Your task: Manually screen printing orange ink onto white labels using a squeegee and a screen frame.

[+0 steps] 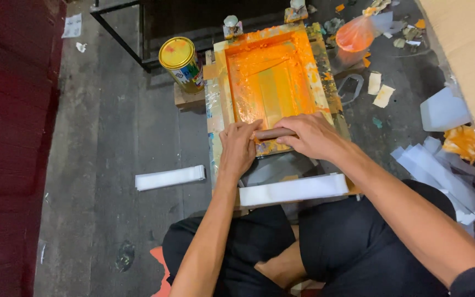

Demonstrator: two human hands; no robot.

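Both hands, left and right, clenched on squeegee at screen frame near edge; uneven pressure risks smearing orange ink.

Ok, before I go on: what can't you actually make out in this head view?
- Squeegee: both hands, left hand and right hand, cover most of it; its blade is hidden.
- Screen frame: orange ink hides the mesh pattern.
- Under the frame: what is being printed is hidden.
- Yellow can: label too small.
- White strips: cut off at the right edge.
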